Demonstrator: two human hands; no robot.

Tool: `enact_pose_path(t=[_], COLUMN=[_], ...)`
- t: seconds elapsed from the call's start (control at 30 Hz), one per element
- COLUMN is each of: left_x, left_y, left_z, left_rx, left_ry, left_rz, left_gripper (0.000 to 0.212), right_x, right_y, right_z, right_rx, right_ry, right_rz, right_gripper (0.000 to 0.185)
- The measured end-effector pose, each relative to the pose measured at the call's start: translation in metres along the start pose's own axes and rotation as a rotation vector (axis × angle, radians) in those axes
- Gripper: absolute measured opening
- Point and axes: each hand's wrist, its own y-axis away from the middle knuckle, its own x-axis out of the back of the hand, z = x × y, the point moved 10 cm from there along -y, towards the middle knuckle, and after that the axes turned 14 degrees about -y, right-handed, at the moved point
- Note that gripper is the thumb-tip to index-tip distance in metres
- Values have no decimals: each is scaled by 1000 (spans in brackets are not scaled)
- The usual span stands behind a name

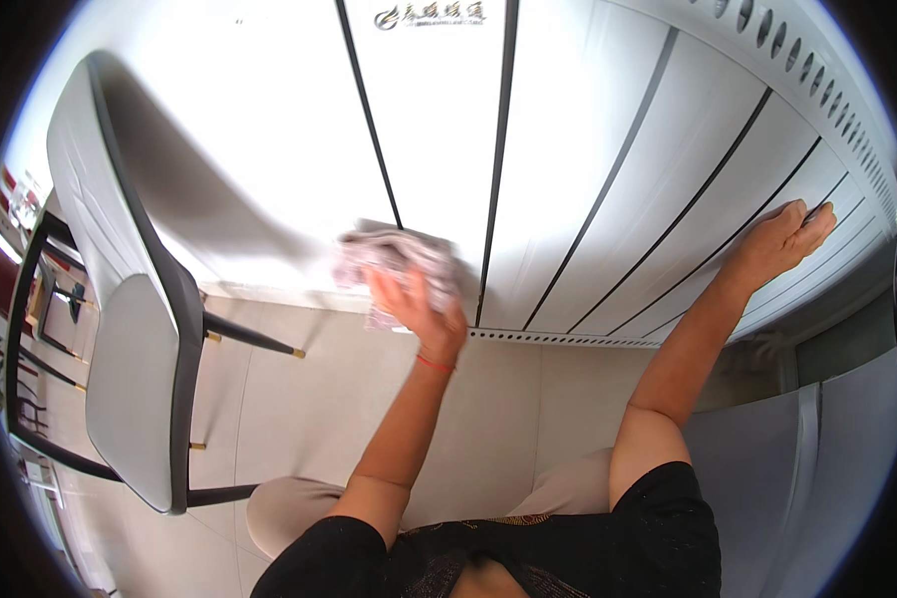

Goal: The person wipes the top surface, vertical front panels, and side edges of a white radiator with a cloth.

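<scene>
My left hand [420, 310], with a thin red band at its wrist, presses a crumpled pinkish-grey cloth [400, 247]. The cloth, a little blurred, lies against the low part of a white panel radiator [553, 172], over the foot of one dark slot. Farther right, my right hand [781, 243] is at the radiator's slatted front with its fingers bent. A small dark patch shows between those fingers; whether it is an object or a gap I cannot tell. Metallic emblem and lettering [430, 15] stand high on the panel.
A grey padded chair [134, 389] with dark, gold-tipped legs stands close on the left, by the white wall [217, 97]. Rows of holes [800, 60] edge the radiator's top. A grey panelled surface [762, 463] is near on the right. Pale floor tiles [486, 404] lie below.
</scene>
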Motion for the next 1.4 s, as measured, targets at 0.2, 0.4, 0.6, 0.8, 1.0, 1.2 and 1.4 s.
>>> enact_pose_path(t=[0.2, 0.4, 0.6, 0.8, 1.0, 1.2, 1.4], left_x=[-31, -13, 37, 21, 9, 38, -2], left_y=[105, 2, -182, -157, -110, -224, -74], left_z=[44, 1, 37, 106, 125, 111, 151], left_rx=[-255, 65, -80, -502, -1036, -459, -889], left_ry=[-49, -66, -51, -84, 21, -110, 75], left_rz=[-256, -160, 50, -15, -201, 107, -66], left_gripper=[32, 57, 59, 47, 34, 45, 15], right_x=[5, 3, 4, 5, 7, 3, 11], right_y=[9, 8, 5, 11, 5, 4, 1], right_z=[10, 12, 17, 17, 23, 22, 36], right_rx=[-76, -110, -114, -183, -170, 47, 25], right_ry=[35, -11, 39, 52, 25, 69, -32], right_rz=[21, 1, 9, 27, 24, -8, 34], right_gripper=[46, 50, 54, 55, 52, 43, 49])
